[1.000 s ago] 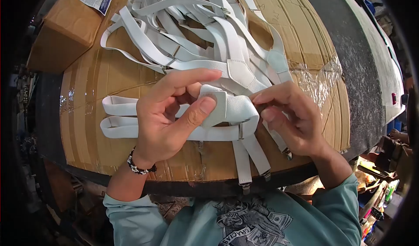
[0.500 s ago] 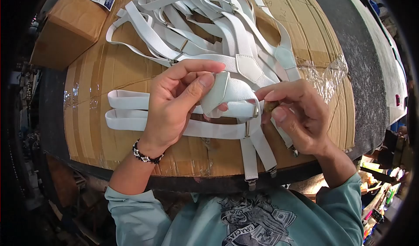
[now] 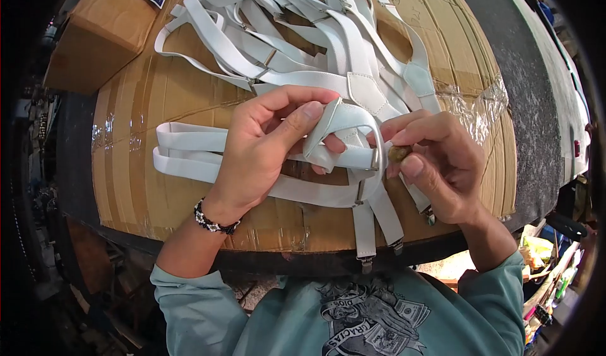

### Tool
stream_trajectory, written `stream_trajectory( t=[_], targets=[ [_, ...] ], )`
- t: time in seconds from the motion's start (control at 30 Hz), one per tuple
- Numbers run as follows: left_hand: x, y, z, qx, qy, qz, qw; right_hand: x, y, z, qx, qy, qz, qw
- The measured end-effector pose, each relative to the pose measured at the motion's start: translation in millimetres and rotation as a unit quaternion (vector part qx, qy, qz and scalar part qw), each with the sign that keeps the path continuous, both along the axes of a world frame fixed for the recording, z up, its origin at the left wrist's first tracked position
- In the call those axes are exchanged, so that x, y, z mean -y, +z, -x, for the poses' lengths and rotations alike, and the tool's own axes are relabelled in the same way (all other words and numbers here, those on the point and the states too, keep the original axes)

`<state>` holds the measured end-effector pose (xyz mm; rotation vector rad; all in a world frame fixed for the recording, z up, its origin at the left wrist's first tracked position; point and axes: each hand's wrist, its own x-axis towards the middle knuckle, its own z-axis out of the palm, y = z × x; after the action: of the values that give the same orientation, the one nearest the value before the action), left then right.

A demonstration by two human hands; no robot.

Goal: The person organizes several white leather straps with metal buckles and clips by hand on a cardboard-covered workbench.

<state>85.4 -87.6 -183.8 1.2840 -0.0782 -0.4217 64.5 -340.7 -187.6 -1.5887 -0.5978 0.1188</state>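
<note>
My left hand (image 3: 262, 144) is closed on a pair of white suspenders, its thumb and fingers pinching the folded back patch (image 3: 322, 138). From that patch a white elastic strap (image 3: 380, 132) curves over toward my right hand (image 3: 445, 170). Between the right thumb and fingers is a small brownish lump (image 3: 398, 153), right beside the strap; what it is I cannot tell. Below my hands, straps with metal adjusters lie across the cardboard, and their ends carry metal clips (image 3: 366, 265) at the front edge. Part of the straps is hidden behind my left hand.
A pile of white suspenders (image 3: 284, 47) covers the back of the cardboard sheet (image 3: 139, 198). At the back left stands a brown cardboard box (image 3: 104, 31) with a label. Crumpled clear tape (image 3: 476, 106) sticks to the sheet's right side, over the dark table (image 3: 527, 97).
Both hands have shifted slightly right. The patch in my left hand has tilted, and the strap from it now bows out in a rounder loop beside my right hand.
</note>
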Motion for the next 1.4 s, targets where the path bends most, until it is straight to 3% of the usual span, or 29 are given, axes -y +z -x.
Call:
stream_trajectory(
  t=[0.13, 0.23, 0.43, 0.53, 0.63, 0.73, 0.87, 0.97, 1.1, 1.2, 1.4],
  targets=[
    [0.0, -0.2, 1.5, 0.012, -0.005, 0.007, 1.0, -4.1, -0.5, 3.2, -0.006, -0.001, -0.037, 0.999],
    [-0.6, 1.0, 0.6, 0.038, 0.008, -0.056, 0.998, -6.1, 2.3, 4.3, -0.012, 0.006, -0.052, 0.999],
    [-1.3, -4.7, 1.5, 0.042, -0.024, -0.018, 0.999, -8.6, 7.4, 5.5, 0.001, 0.014, -0.015, 1.0],
    [-1.9, 15.9, 8.7, 0.13, -0.074, -0.176, 0.973, -6.8, 10.7, 3.5, 0.046, 0.022, 0.043, 0.998],
    [1.2, 7.9, 15.7, 0.231, -0.055, -0.158, 0.959, -8.2, 10.4, 3.5, 0.099, 0.037, 0.084, 0.991],
    [3.5, 8.3, 17.3, 0.282, -0.068, -0.227, 0.93, -14.4, 10.9, 5.1, 0.151, 0.051, 0.102, 0.982],
    [4.2, 16.6, 19.0, 0.183, -0.098, -0.265, 0.942, -15.7, 9.4, 5.1, 0.172, 0.042, 0.093, 0.98],
    [8.6, 15.8, 21.2, 0.243, -0.07, -0.278, 0.927, -3.0, 12.1, 7.6, 0.116, 0.028, 0.073, 0.99],
    [13.4, -1.6, 18.7, 0.46, -0.046, -0.289, 0.838, 0.3, 13.2, 6.5, 0.142, -0.007, 0.078, 0.987],
    [12.3, -0.6, 25.4, 0.462, -0.106, -0.327, 0.817, -2.6, 14.9, 6.2, 0.138, -0.028, 0.09, 0.986],
    [16.6, 2.5, 27.5, 0.461, -0.109, -0.333, 0.815, -0.6, 18.6, -3.8, 0.163, 0.019, 0.141, 0.976]
  ],
)
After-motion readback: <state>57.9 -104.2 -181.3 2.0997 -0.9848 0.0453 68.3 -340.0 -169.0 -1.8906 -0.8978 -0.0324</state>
